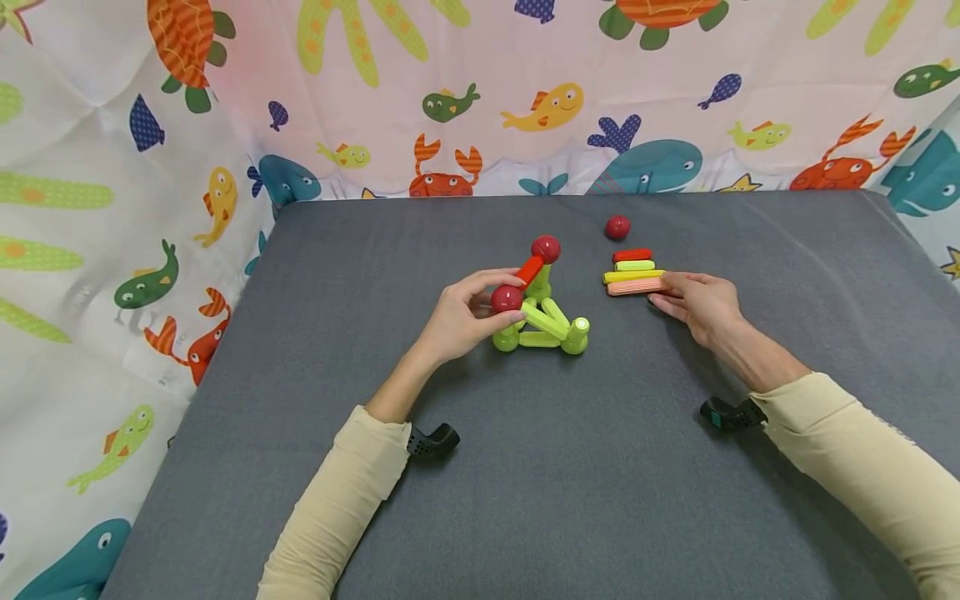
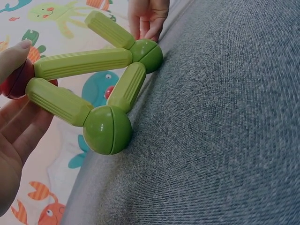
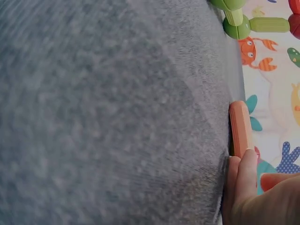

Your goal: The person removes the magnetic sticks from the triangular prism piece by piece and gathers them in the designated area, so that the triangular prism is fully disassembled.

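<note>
My left hand [image 1: 471, 312] grips a red ball [image 1: 507, 298] between thumb and fingers. This ball belongs to a frame of ribbed sticks and balls. From it a red stick [image 1: 529, 272] runs to a second red ball [image 1: 546, 248]. Below are green balls [image 2: 108, 130] joined by light green sticks [image 2: 84, 64], one of which points up with a free end. My right hand [image 1: 701, 304] holds the right end of a light orange stick [image 1: 633, 287] at its fingertips. That stick lies on the grey cloth, at the near side of a row of sticks.
Alongside the orange stick lie a yellow stick [image 1: 630, 276], a light green stick [image 1: 634, 266] and a short red stick [image 1: 632, 254]. A loose red ball [image 1: 617, 227] sits behind them. The grey table [image 1: 525, 483] meets a sea-animal curtain [image 1: 495, 158] at the back and left.
</note>
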`<state>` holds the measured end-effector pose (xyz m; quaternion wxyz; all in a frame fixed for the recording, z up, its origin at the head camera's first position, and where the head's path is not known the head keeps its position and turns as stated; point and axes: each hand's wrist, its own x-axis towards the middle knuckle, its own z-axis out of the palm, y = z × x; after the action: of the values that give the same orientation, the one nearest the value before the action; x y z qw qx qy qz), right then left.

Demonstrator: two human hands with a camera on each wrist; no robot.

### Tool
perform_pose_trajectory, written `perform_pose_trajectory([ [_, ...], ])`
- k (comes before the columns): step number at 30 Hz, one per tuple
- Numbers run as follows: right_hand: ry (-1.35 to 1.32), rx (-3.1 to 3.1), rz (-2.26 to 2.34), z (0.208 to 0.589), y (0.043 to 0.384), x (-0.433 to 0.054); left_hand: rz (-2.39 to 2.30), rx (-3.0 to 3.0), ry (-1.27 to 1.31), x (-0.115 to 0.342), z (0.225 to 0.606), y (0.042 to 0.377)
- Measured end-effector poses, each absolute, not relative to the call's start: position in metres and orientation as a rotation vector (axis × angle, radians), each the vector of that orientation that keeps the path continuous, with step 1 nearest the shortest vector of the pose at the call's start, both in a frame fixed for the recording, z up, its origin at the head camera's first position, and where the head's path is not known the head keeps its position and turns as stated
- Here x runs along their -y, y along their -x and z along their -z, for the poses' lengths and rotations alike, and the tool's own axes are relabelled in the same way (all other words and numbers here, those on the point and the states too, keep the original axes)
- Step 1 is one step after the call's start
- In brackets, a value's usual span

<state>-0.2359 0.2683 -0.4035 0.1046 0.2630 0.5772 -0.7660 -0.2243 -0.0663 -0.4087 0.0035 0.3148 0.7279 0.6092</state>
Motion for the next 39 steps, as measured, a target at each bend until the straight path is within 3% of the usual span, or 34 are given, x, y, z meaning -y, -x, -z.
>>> perform_pose_trajectory([
  [19,-0.642,-2.182,1.960,0.399,0.231,-0.269,-1.895,-2.287,-0.993,0.068,0.409,0.224],
  [28,-0.077,-1.853,1.991,0.374,0.248,-0.255,-1.899,-2.289,-0.965,0.069,0.410,0.225],
  [39,0.401,-1.742,1.781,0.390,0.258,-0.224,-1.879,-2.298,-0.960,0.067,0.410,0.226],
])
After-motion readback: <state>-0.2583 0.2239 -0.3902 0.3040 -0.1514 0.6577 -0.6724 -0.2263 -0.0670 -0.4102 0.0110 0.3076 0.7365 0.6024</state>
